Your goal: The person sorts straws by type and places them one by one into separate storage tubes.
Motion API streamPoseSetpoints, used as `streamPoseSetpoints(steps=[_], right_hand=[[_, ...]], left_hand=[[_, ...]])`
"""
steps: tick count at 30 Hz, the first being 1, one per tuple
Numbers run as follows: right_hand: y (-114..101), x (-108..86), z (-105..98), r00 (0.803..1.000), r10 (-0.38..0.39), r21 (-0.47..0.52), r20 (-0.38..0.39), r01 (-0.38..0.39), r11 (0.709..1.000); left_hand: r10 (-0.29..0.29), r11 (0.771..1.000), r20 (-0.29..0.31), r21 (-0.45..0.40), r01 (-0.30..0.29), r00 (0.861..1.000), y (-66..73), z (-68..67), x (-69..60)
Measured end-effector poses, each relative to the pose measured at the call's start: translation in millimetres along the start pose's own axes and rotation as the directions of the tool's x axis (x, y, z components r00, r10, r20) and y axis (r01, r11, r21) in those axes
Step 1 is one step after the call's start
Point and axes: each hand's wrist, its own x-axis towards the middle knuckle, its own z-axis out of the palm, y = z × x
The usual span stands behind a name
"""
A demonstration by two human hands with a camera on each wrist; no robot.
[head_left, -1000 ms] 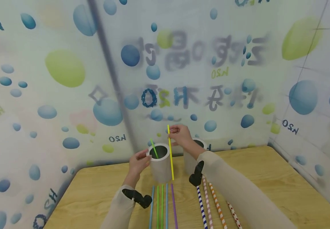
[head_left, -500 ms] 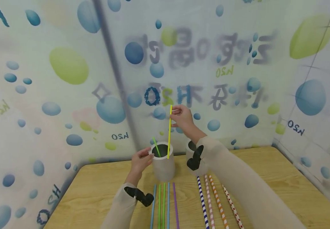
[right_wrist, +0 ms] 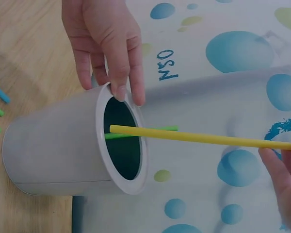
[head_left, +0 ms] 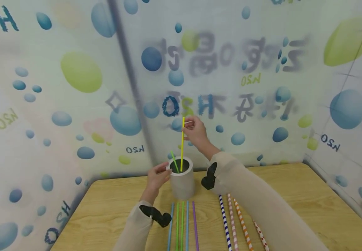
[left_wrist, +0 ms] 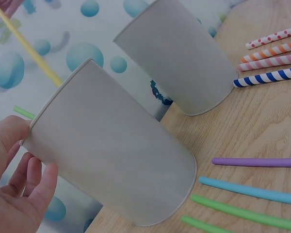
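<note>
My left hand (head_left: 157,177) grips the rim of a light grey cylindrical cup (head_left: 182,186), with the thumb over the edge in the right wrist view. A thin green straw (head_left: 174,160) leans inside, its tip above the rim. Over the cup, my right hand (head_left: 196,133) pinches a yellow straw (head_left: 182,148) near its top. This straw hangs almost upright, its lower end at the cup's dark mouth; the right wrist view shows that end (right_wrist: 117,129) over the opening, across the green straw. How deep it sits, I cannot tell.
Blue, green and purple straws (head_left: 195,223) lie in front of the cup on the wooden table (head_left: 105,209). Striped and dotted straws (head_left: 224,223) lie further right. A second grey cup (left_wrist: 179,58) stands beside the first, mostly behind my right sleeve in the head view.
My right hand has lifted the yellow straw from beside the cup and brought it over the mouth, with its lower end now at the opening. My left hand has stayed at the rim.
</note>
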Motion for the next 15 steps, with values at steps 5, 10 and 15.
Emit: streamPoseSetpoints(steps=[5, 10, 15], right_hand=[[10, -3.7, 0, 1.0, -0.006, -0.013, -0.004, 0.006, 1.0], [25, -7.0, 0, 1.0, 0.022, -0.035, -0.006, -0.023, 0.999], [43, -11.1, 0, 0.997, 0.076, -0.049, 0.015, -0.075, 0.996]], left_hand=[[0.008, 1.0, 0.003, 0.0, -0.008, 1.0, -2.3, 1.4, 1.0], [0.002, 1.0, -0.006, 0.005, -0.002, 1.0, 0.0, 1.3, 0.4], [-0.014, 1.0, -0.01, 0.01, 0.014, 1.0, 1.8, 0.7, -0.6]])
